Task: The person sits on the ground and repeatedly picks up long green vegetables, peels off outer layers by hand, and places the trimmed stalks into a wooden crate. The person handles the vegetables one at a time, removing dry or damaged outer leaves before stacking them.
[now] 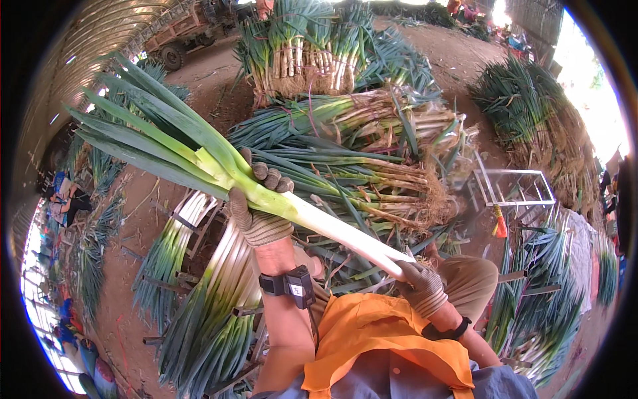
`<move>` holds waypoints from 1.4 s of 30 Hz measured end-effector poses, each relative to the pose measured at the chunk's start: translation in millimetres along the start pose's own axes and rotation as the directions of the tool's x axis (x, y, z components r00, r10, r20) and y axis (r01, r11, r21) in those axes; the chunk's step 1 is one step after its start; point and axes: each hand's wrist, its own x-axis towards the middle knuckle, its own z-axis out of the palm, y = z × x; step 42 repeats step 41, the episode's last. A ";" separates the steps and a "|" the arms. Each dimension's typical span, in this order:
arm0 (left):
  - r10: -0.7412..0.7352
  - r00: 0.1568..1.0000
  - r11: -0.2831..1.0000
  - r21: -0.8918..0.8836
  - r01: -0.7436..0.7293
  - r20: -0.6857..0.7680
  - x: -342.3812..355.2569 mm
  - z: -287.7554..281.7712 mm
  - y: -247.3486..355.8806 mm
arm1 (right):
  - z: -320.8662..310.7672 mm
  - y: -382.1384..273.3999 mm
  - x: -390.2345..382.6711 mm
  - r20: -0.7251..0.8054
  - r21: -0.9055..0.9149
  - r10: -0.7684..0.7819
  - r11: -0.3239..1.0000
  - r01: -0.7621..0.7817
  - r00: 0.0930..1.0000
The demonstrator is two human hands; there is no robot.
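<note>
A large green onion (332, 229) with a thick white stalk and a fan of dark green leaves lies slantwise across my view. My left hand (259, 213), in a striped work glove with dark fingertips, wraps round it where the white turns green. Its leaves point to the far left. At the white lower end, my right hand (424, 287), gloved the same way, is closed on the stalk; part of its grip is hidden. Just beyond the stalk, a pile of untrimmed green onions (372, 169) with brown, rooty ends lies before me.
Cleaned green onions (222, 272) rest on a metal rack at my left, with more onions (538, 286) at my right. A metal frame (512, 189) stands right of the pile. Upright tied bundles (306, 53) are at the back, more bundles (531, 113) far right. A truck (183, 36) stands far left.
</note>
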 end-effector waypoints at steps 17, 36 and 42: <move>0.178 0.904 0.979 0.165 -0.122 -0.389 -6.5 -37.2 41.7 | -49.7 53.2 13.7 0.155 0.094 0.530 0.832 -0.547 0.833; 0.423 0.754 0.904 0.296 -0.310 -0.503 -146.2 -72.9 145.9 | 89.9 -59.1 178.6 0.494 -0.178 -0.289 0.890 0.421 0.820; 0.474 0.681 0.880 0.267 -0.393 -0.558 -250.3 -142.7 203.0 | 181.1 -116.7 222.2 0.788 -0.192 -0.313 0.693 0.694 0.531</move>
